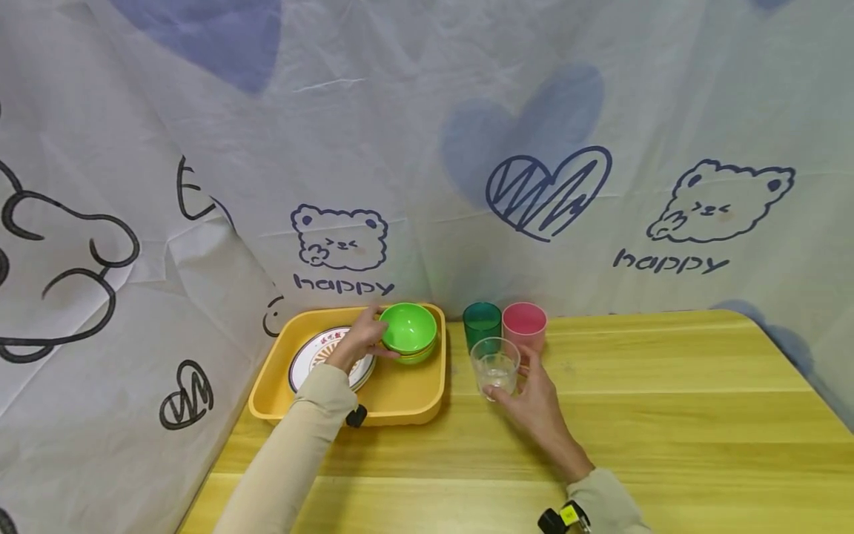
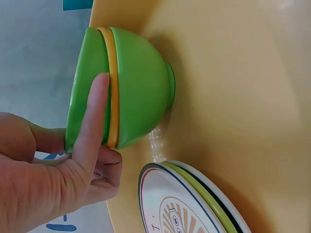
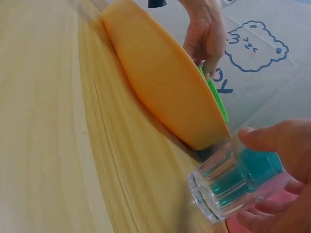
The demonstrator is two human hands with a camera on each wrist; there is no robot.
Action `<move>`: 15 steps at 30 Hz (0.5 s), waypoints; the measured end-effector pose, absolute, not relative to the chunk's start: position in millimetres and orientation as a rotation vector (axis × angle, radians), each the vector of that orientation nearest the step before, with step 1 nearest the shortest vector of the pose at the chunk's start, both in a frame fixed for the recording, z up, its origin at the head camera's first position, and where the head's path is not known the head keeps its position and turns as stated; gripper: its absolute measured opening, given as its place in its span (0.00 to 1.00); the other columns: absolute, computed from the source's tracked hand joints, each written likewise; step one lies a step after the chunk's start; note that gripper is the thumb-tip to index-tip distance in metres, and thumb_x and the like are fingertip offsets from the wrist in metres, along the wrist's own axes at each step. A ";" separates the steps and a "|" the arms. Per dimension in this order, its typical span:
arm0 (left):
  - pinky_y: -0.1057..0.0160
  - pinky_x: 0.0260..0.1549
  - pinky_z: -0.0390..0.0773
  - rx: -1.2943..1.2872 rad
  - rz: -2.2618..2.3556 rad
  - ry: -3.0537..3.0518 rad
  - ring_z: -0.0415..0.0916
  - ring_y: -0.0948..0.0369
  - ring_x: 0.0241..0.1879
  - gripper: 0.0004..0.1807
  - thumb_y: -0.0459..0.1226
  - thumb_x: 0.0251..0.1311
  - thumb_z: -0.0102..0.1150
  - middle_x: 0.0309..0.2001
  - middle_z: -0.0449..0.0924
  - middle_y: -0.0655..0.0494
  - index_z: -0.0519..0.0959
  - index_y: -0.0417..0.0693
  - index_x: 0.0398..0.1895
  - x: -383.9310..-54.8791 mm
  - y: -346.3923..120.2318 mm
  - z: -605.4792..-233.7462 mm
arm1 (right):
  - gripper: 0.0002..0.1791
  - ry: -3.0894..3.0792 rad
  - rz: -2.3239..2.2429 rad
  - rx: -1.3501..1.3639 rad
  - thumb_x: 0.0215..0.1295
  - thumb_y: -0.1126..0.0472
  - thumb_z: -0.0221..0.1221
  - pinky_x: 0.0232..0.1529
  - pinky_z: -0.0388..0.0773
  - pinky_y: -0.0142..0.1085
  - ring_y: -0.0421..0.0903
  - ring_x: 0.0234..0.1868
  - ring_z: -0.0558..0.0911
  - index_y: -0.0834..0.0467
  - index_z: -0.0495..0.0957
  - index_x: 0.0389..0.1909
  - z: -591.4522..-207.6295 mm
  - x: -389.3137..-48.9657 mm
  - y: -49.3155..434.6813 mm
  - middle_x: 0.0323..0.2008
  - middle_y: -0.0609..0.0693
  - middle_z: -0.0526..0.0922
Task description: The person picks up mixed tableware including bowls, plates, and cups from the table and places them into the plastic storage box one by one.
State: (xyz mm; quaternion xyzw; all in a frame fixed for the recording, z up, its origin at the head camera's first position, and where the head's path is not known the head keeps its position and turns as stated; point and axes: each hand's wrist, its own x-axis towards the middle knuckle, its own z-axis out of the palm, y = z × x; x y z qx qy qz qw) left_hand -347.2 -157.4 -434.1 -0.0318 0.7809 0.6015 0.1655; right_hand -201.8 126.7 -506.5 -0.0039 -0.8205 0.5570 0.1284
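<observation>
In the tray's right rear corner, a green bowl (image 1: pixel 407 327) tops a stack, above a yellow bowl (image 2: pixel 113 87) and another green bowl (image 2: pixel 143 87). My left hand (image 1: pixel 365 335) grips the top bowl at its left side, one digit lying along the outer wall. A clear drinking glass (image 1: pixel 494 368) is held by its side in my right hand (image 1: pixel 534 397). Behind the glass stand a dark green cup (image 1: pixel 482 320) and a pink cup (image 1: pixel 525 323), side by side. Whether the glass touches the table is hard to tell.
The yellow tray (image 1: pixel 400 411) sits on the wooden table (image 1: pixel 654 415), left of the cups. Stacked plates (image 1: pixel 310 356) lie in its left part, partly behind my left hand. A printed cloth (image 1: pixel 427 163) hangs along the table's back and left.
</observation>
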 end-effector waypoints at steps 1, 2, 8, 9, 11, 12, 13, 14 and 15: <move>0.55 0.30 0.89 -0.095 1.719 2.211 0.76 0.31 0.50 0.26 0.22 0.72 0.34 0.64 0.58 0.24 0.53 0.32 0.73 -347.4 -157.5 -434.6 | 0.46 -2.388 1.620 -0.016 0.56 0.63 0.76 0.63 0.76 0.57 0.67 0.65 0.74 0.64 0.60 0.71 -506.5 -202.1 125.9 0.69 0.66 0.69; 0.55 0.30 0.89 -0.101 1.724 2.199 0.76 0.31 0.51 0.26 0.22 0.73 0.34 0.64 0.57 0.24 0.53 0.32 0.73 -347.6 -157.7 -434.9 | 0.46 -2.388 1.621 -0.022 0.56 0.62 0.76 0.63 0.76 0.57 0.67 0.66 0.74 0.64 0.60 0.71 -506.7 -202.4 125.2 0.69 0.66 0.69; 0.55 0.33 0.89 -0.130 1.727 2.168 0.79 0.38 0.44 0.23 0.24 0.76 0.35 0.60 0.60 0.26 0.53 0.32 0.72 -347.8 -159.3 -435.2 | 0.46 -2.372 1.605 -0.052 0.56 0.63 0.77 0.63 0.76 0.56 0.67 0.65 0.75 0.64 0.60 0.70 -507.5 -204.0 122.3 0.68 0.68 0.71; 0.55 0.34 0.89 -0.128 1.725 2.168 0.79 0.39 0.43 0.23 0.23 0.76 0.35 0.59 0.61 0.27 0.53 0.32 0.72 -347.7 -159.7 -435.3 | 0.46 -2.370 1.598 -0.053 0.56 0.63 0.77 0.62 0.77 0.56 0.67 0.65 0.75 0.64 0.60 0.70 -507.6 -204.1 122.1 0.68 0.68 0.71; 0.55 0.34 0.89 -0.123 1.720 2.180 0.79 0.42 0.41 0.23 0.23 0.74 0.35 0.58 0.61 0.28 0.54 0.31 0.71 -347.1 -160.6 -435.4 | 0.45 -2.367 1.595 -0.057 0.55 0.63 0.77 0.61 0.77 0.56 0.67 0.64 0.76 0.64 0.62 0.70 -507.9 -204.3 121.6 0.68 0.68 0.72; 0.55 0.35 0.89 -0.124 1.715 2.190 0.79 0.43 0.40 0.23 0.22 0.74 0.36 0.57 0.62 0.29 0.55 0.31 0.70 -346.5 -160.9 -435.6 | 0.45 -2.365 1.596 -0.061 0.55 0.63 0.77 0.61 0.78 0.56 0.67 0.64 0.76 0.65 0.63 0.70 -508.3 -204.5 121.5 0.67 0.68 0.73; 0.55 0.35 0.89 -0.122 1.711 2.200 0.79 0.44 0.39 0.23 0.22 0.73 0.36 0.57 0.62 0.29 0.55 0.30 0.70 -345.5 -161.5 -435.7 | 0.45 -2.363 1.599 -0.063 0.55 0.63 0.77 0.61 0.78 0.55 0.66 0.63 0.77 0.65 0.64 0.70 -508.8 -204.7 121.5 0.67 0.67 0.73; 0.54 0.35 0.89 -0.120 1.706 2.214 0.79 0.44 0.37 0.24 0.22 0.72 0.36 0.56 0.63 0.29 0.56 0.30 0.70 -344.6 -161.8 -436.1 | 0.45 -2.363 1.604 -0.070 0.55 0.63 0.77 0.61 0.78 0.55 0.66 0.63 0.77 0.64 0.65 0.70 -509.5 -204.7 121.6 0.67 0.67 0.74; 0.54 0.35 0.89 -0.117 1.703 2.228 0.79 0.46 0.36 0.24 0.22 0.70 0.36 0.56 0.63 0.30 0.56 0.30 0.69 -343.7 -162.0 -436.6 | 0.44 -2.360 1.618 -0.074 0.55 0.62 0.77 0.61 0.78 0.54 0.66 0.63 0.77 0.64 0.65 0.70 -510.1 -204.7 121.6 0.66 0.66 0.74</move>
